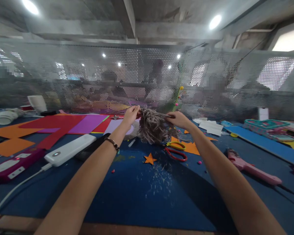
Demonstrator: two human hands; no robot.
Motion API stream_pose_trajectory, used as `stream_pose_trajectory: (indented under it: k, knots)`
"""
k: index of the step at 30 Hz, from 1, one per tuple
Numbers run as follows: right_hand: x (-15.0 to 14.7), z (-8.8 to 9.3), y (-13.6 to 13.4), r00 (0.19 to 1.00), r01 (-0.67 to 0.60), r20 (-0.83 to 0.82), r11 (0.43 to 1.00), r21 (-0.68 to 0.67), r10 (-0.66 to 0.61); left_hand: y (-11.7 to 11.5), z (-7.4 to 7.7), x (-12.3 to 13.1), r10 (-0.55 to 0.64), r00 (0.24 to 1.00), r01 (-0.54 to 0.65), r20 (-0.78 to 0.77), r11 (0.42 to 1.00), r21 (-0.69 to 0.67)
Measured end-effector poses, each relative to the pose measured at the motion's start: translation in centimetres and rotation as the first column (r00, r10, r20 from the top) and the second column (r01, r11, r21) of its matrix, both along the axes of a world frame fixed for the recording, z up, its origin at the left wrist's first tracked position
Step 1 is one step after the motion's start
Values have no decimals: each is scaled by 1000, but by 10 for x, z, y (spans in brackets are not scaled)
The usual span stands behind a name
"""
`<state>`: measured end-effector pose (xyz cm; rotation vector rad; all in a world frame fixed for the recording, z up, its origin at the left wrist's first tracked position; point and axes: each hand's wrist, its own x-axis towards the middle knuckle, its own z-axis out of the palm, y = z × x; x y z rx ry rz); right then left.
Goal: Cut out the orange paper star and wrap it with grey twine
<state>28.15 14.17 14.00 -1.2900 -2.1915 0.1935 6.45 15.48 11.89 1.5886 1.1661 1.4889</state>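
The person's two hands reach forward over the blue tabletop (127, 199), a bundle of grey yarn (152, 126) between them. The left hand (131, 115) pinches the yarn at its upper left edge, fingertips together; the right hand (179, 118) pinches strands drawn out from the bundle's right side. The loose mass of the bundle hangs in the gap between the hands, its lower ends spilling down close to the tabletop; whether they touch it cannot be told.

Just below the right hand lie scissors with one yellow and one red handle loop (178, 159), their blades hidden, beside a piece of orange sheet (194, 148). Nearer the person than both hands, an orange star (150, 159) lies flat, with pale scraps (160, 182) scattered beyond its near side.

To the left of the left hand are a white device with a cable (72, 150), a magenta device (17, 164) and overlapping red sheets (55, 125). Well to the right of the right hand, a pink glue gun (254, 169) lies near a long blue board (264, 143). Beyond the hands stands a perforated panel (133, 65), with blurred people behind it.
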Motion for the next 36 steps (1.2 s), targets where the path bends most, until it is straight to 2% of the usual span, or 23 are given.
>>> stream_pose_trajectory:
  k: [6, 10, 15, 19, 24, 26, 30, 34, 36]
  knots:
    - [-23, 1, -15, 989, -126, -83, 992, -26, 123, -8, -3, 15, -67, 993, 68, 93, 998, -7]
    - [-40, -9, -10, 992, -92, -80, 994, 51, 96, -15, -3, 20, -168, 981, 170, 101, 986, -5]
    - [-39, -14, 3, 995, -41, -92, 995, 88, 49, -15, -7, 21, -286, 954, 287, 92, 958, -3]
    - [-36, -17, 7, 992, -51, -116, 998, 36, 55, -20, -14, 27, -399, 915, 403, 57, 908, -118]
    - [-35, -23, 12, 978, -48, -206, 998, -46, 38, -28, -18, 29, -468, 882, 465, 53, 847, -257]
    - [-33, -22, 12, 967, -50, -254, 997, -52, 35, -27, -17, 27, -470, 880, 471, 69, 843, -259]
    - [-29, -20, 6, 954, -76, -293, 996, -53, 58, -22, -12, 23, -386, 916, 401, 109, 897, -185]
    - [-30, -20, -3, 975, -140, -187, 986, -87, 121, -21, -6, 20, -316, 938, 334, 141, 933, -131]
    - [-33, -21, -4, 986, -112, -131, 992, -64, 103, -23, -5, 19, -312, 940, 329, 136, 936, -125]
